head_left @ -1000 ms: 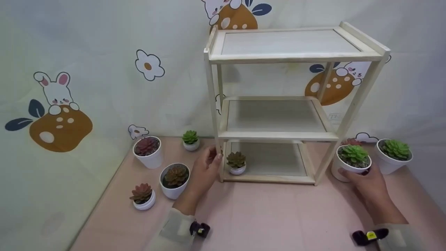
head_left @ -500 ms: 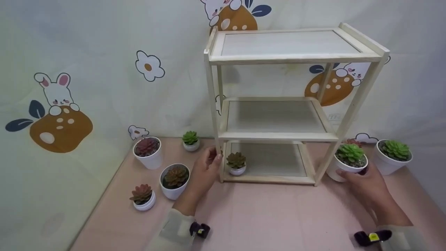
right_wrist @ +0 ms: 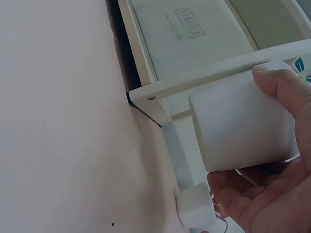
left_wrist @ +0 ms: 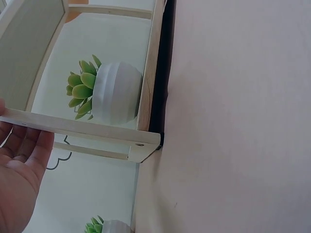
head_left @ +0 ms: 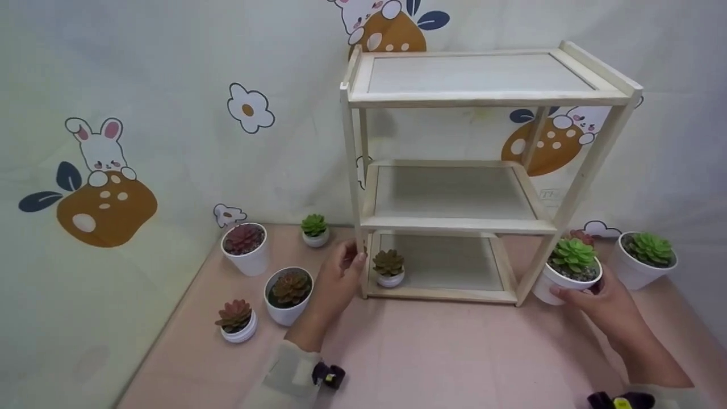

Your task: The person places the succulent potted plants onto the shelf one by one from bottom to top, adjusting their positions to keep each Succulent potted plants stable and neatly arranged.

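My left hand (head_left: 335,281) holds the left front post of a three-tier wooden shelf (head_left: 454,225); in the left wrist view its fingers (left_wrist: 36,150) curl behind the post. A small potted succulent (head_left: 389,268) sits at the left of the bottom tier. With thumb and fingers, my right hand (head_left: 610,304) grips a white-potted green succulent (head_left: 572,267) beside the right front post. In the right wrist view the held pot (right_wrist: 245,121) is tilted and raised above the table. Most of its plant is hidden there.
Several potted succulents stand left of the shelf, including a dark red one (head_left: 247,250) and a brown one (head_left: 288,295). Another green succulent (head_left: 644,258) is at the right, and a reddish one (head_left: 582,237) is partly hidden behind the held pot. A patterned wall sheet (head_left: 187,170) hangs behind.
My right hand has lifted the green succulent slightly and brought it left, closer to the shelf's right post. The left hand keeps its hold. The head view has shifted a little.
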Demonstrator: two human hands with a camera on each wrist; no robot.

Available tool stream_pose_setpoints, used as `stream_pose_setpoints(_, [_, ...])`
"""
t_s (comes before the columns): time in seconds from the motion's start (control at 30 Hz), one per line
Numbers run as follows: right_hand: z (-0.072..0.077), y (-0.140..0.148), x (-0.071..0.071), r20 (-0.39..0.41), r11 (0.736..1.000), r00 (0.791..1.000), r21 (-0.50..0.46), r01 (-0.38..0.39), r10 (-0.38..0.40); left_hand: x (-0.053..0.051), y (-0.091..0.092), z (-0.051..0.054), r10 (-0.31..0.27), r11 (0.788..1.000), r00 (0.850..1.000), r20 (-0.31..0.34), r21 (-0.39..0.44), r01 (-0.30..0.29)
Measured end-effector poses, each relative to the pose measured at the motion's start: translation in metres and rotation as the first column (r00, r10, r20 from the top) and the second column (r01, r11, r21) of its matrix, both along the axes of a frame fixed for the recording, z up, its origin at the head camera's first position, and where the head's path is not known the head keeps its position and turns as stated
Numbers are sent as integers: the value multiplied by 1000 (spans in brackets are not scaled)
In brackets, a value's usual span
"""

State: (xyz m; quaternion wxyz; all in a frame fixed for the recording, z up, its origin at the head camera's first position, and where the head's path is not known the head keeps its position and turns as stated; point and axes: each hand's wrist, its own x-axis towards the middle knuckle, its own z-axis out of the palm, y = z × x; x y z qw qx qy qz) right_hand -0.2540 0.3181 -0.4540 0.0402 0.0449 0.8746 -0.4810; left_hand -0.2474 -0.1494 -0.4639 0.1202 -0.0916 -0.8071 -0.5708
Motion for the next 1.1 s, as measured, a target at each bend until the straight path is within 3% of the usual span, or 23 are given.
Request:
stream_pose_setpoints(0.43, [8,3,22,-58,999,998,20,-31,32,1,-2,0,4,1000,1000,20,5,-4])
stream_pose_setpoints(0.67, [8,0,35,-137,998,989,-12,-56,54,-1,-2,-2,-21,999,1000,1,26,21])
stream_pose_setpoints(1.1, [13,-20,50,-161,994,982,-22,-107,102,0,-1,1,-22,1000,1000,9,5,22])
